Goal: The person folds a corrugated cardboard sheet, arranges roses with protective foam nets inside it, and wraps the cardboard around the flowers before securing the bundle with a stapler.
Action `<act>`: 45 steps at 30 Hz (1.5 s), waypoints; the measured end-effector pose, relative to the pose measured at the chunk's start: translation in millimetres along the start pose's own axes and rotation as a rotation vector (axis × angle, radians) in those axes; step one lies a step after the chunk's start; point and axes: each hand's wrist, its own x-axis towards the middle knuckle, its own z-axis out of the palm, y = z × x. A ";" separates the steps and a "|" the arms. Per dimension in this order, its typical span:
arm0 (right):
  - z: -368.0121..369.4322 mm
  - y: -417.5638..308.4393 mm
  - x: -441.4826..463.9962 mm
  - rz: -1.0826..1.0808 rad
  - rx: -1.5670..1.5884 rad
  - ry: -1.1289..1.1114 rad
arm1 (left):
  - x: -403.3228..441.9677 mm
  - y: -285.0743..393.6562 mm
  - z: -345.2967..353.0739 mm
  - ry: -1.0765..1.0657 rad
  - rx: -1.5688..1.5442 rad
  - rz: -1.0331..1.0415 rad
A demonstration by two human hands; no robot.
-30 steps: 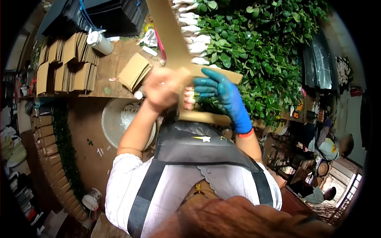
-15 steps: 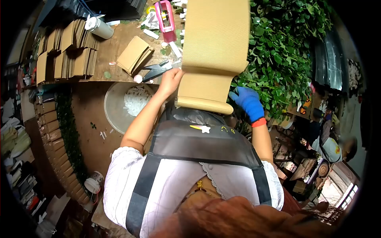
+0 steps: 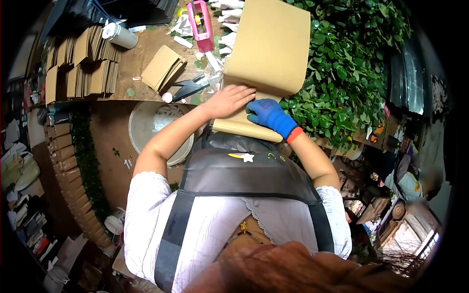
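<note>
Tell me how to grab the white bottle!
Probably best around the middle of the bottle, coming from its right: its body is a plain round cylinder, and bare table lies on that side, while cardboard stacks crowd its left.

The right hand (image 3: 267,113) is blue-gloved, apron (image 3: 244,178) black, sleeves (image 3: 146,210) white.
</note>
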 end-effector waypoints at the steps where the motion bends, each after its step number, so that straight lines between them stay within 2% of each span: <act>1: 4.0 2.5 0.2 -0.034 -0.024 0.018 | -2.8 4.2 12.2 -0.048 -0.025 -0.063; 2: 6.3 3.6 0.6 -0.063 -0.032 0.049 | -3.9 7.2 20.2 -0.097 -0.050 -0.125; 4: 9.8 8.1 -0.8 -0.064 0.012 0.051 | -9.8 2.2 31.8 -0.109 -0.023 -0.122; 6: -17.0 -9.4 -11.1 -0.033 0.014 -0.092 | -8.5 6.5 22.7 -0.117 -0.054 -0.131; 7: -37.3 -20.1 -16.0 -0.017 0.014 -0.163 | -7.2 6.2 22.9 -0.049 0.001 -0.112; 10: -86.2 -69.0 -14.1 -0.252 -0.024 0.637 | -4.2 6.9 15.7 -0.351 -0.034 -0.230; 11: -93.8 -77.6 -8.3 -0.209 -0.109 0.736 | -8.5 6.4 28.7 -0.099 -0.012 -0.214; 12: -101.8 -82.4 2.5 -0.170 -0.197 0.838 | -11.1 6.8 35.0 -0.086 -0.022 -0.192; 14: -103.2 -74.8 28.3 -0.011 -0.263 0.748 | -14.5 1.6 39.6 -0.064 -0.029 -0.140; 15: -91.3 -61.9 43.8 0.112 -0.241 0.548 | -13.0 5.2 35.3 -0.184 -0.008 -0.185; 16: -85.7 -52.9 54.8 0.236 -0.218 0.344 | -13.5 6.1 36.1 -0.104 -0.002 -0.152; 18: -97.8 -37.1 65.1 0.189 -0.178 0.271 | -11.8 4.4 35.7 0.068 0.013 -0.093; 19: -98.7 -34.7 65.7 0.165 -0.154 0.226 | -12.7 5.7 32.6 -0.022 0.014 -0.124; 22: -122.6 -78.9 67.8 0.018 -0.158 0.352 | -19.1 -0.5 44.2 -0.163 -0.064 -0.152; 23: -124.5 -98.0 77.7 -0.099 -0.110 0.423 | -18.9 -1.9 52.1 -0.040 -0.143 -0.078; 24: -106.6 -103.1 96.2 -0.350 -0.066 0.625 | -11.6 2.2 38.2 -0.223 -0.051 -0.127; 25: -98.4 -118.6 116.6 -0.440 -0.139 0.594 | -14.9 3.6 51.7 -0.121 -0.319 -0.216; 26: -95.8 -135.7 133.5 -0.477 -0.086 0.508 | -18.7 2.3 66.2 -0.018 -0.585 -0.298; 27: -87.2 -146.3 155.6 -0.511 -0.156 0.538 | -15.0 1.1 60.6 -0.041 -0.620 -0.272; 28: -70.1 -150.4 184.3 -0.475 -0.295 0.640 | -11.1 -0.1 54.4 -0.066 -0.655 -0.247; 30: -37.0 -150.0 235.1 -0.364 -0.428 0.688 | -10.1 -1.6 52.8 -0.108 -0.614 -0.236; 34: -28.9 -149.2 263.6 -0.391 -0.538 0.752 | -8.0 -2.2 58.1 -0.183 -0.501 -0.241; 41: -56.4 -147.2 222.9 -0.403 -0.536 0.564 | -9.6 -6.7 57.7 -0.253 -0.492 -0.221; 42: -69.5 -152.2 203.2 -0.426 -0.480 0.610 | -8.5 -6.0 60.4 -0.276 -0.547 -0.245; 44: -91.2 -155.1 161.0 -0.474 -0.378 0.702 | -6.8 -5.3 64.7 -0.232 -0.315 -0.252; 45: -96.4 -151.4 133.1 -0.489 -0.233 0.647 | -9.0 -6.0 67.6 -0.216 -0.291 -0.248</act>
